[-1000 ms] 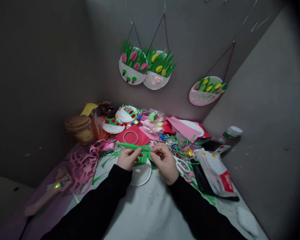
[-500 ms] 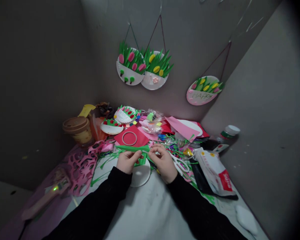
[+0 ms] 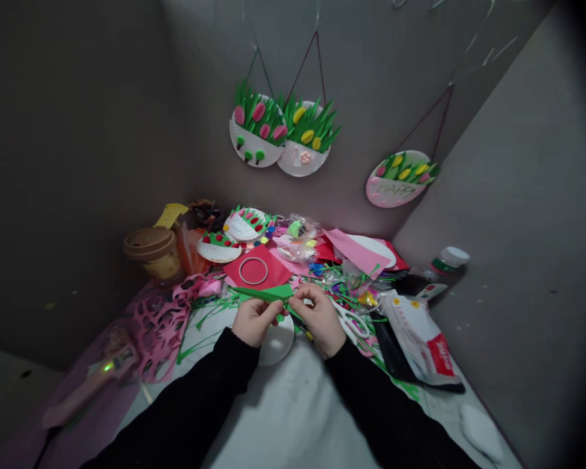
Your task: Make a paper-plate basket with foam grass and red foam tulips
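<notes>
My left hand [image 3: 252,319] pinches a strip of green paper [image 3: 264,293] that sticks out to the left above the knuckles. Close beside it, the fingers of my right hand [image 3: 321,319] are closed at the right end of the same green paper. Both hands hover over a white paper plate [image 3: 277,342], whose upper part is hidden behind the fingers and the paper. Just beyond lies a red sheet [image 3: 273,262] with a pale ring [image 3: 253,271] on it. White-handled scissors [image 3: 352,324] rest to the right of my right hand.
Pink cut-out paper [image 3: 161,326] and a glue gun [image 3: 95,384] lie on the left, near a brown-lidded cup [image 3: 153,251]. A white-and-red packet [image 3: 422,335] and a bottle [image 3: 449,259] stand right. Decorated plates [image 3: 303,159] hang on the wall behind.
The green paper between my hands has tilted and now looks narrower, pointing left. My left hand has shifted slightly right, closer to my right hand.
</notes>
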Tool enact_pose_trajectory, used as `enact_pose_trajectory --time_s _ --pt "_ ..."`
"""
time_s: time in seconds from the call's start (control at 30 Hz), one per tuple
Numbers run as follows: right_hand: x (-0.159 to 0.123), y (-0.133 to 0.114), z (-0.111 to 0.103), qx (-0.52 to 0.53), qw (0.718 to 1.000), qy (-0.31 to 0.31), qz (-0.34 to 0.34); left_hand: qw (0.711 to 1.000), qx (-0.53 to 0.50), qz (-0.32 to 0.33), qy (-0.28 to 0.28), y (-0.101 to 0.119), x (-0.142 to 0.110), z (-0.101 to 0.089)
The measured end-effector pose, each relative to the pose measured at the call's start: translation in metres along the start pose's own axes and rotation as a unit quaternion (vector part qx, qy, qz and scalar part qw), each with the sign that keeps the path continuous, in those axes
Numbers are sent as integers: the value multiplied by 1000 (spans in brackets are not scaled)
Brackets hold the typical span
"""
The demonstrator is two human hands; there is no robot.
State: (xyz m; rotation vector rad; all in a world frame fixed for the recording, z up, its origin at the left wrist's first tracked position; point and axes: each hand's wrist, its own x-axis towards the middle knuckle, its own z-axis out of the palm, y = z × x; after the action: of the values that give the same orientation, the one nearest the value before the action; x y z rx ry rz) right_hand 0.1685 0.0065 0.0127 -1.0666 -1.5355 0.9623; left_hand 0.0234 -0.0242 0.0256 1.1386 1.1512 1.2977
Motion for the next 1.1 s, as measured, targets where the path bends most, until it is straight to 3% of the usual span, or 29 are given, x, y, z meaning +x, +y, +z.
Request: enact_pose_trajectory --time_s 0.17,0.23,0.4,0.53,0.73,0.87,1.1 --pt "0 -1 4 140 986 -19 93 1000 1 10 -7 -3 2 -2" --pt "0 -3 5 178 978 -45 98 1000 -2 13 -4 -7 3 -2" --pt "-2 -4 6 112 994 -13 15 999 -35 20 23 -15 5 0" --pt "-4 -6 5 84 996 -12 2 999 -12 -10 45 -22 7 -1" --pt "-5 -7 2 113 993 -33 -6 992 -105 -72 5 -30 11 0" --pt "-3 -3 1 127 991 -42 19 987 -117 -99 40 -32 14 -1" --pt "0 -3 2 162 980 -13 111 989 -94 -83 78 -31 17 -7"
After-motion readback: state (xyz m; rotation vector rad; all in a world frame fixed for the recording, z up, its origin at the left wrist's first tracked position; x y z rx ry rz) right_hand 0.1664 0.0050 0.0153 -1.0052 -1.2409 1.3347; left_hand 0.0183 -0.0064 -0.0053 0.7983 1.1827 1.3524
